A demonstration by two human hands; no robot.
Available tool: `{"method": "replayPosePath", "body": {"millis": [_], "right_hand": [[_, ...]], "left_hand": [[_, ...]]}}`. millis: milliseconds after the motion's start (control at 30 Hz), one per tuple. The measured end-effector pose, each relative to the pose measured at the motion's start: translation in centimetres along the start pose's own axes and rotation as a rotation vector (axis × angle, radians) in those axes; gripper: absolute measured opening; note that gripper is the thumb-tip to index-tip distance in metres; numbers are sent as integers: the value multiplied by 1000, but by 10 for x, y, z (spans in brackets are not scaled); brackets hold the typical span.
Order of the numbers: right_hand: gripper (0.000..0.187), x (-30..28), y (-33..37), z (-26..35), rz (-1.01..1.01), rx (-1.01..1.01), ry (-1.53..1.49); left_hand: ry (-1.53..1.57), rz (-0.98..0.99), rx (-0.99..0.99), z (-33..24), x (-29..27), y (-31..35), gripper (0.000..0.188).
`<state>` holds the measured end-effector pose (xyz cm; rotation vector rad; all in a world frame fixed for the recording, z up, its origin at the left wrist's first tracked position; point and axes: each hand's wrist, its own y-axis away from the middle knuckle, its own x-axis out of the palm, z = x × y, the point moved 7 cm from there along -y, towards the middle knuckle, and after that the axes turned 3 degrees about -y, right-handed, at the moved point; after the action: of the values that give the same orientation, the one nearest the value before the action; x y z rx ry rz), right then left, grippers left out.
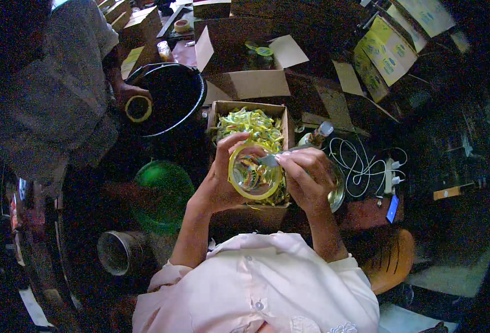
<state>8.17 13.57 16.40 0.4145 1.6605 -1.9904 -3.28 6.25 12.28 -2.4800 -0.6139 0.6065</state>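
My left hand (218, 176) grips a clear round jar (250, 195) with a yellow rim, its open mouth facing up toward me. Coloured print shows through the jar's wall. Pinched in my right hand (310, 178) is a small grey flat blade (269, 160), which lies over the right side of the jar's mouth near the rim. Whether the blade touches the rim I cannot tell. Beneath both hands stands an open cardboard box (285, 117), heaped with yellow-green shiny strips (250, 120).
At left, a person's hand (127, 91) holds a yellow-rimmed round thing (139, 109) over a black bucket (201, 89). A green round tub (164, 191) stands nearer. Right of the box are a bottle (318, 133), a white cable (356, 173) and a power strip (390, 177). Open cartons (256, 84) stand beyond.
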Motion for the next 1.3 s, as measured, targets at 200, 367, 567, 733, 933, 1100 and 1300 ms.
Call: {"method": "replayPosePath", "body": {"millis": [200, 367, 567, 733, 933, 1100, 1300], "right_hand": [[21, -3, 6, -9, 1, 57, -52], [22, -1, 9, -38, 94, 327, 0], [28, -17, 16, -41, -18, 408, -159], [20, -27, 10, -18, -19, 116, -141], [21, -25, 3, -18, -10, 99, -55], [20, -18, 0, -25, -51, 105, -142], [16, -10, 5, -33, -138, 328, -331]], "left_hand": [[61, -2, -112, 14, 19, 13, 100], [71, -77, -152, 19, 22, 17, 102], [179, -120, -106, 7, 21, 9, 101], [213, -147, -172, 16, 27, 10, 101], [17, -63, -105, 21, 25, 17, 91], [64, -101, -215, 27, 19, 17, 77], [89, -173, -112, 23, 7, 17, 77]]}}
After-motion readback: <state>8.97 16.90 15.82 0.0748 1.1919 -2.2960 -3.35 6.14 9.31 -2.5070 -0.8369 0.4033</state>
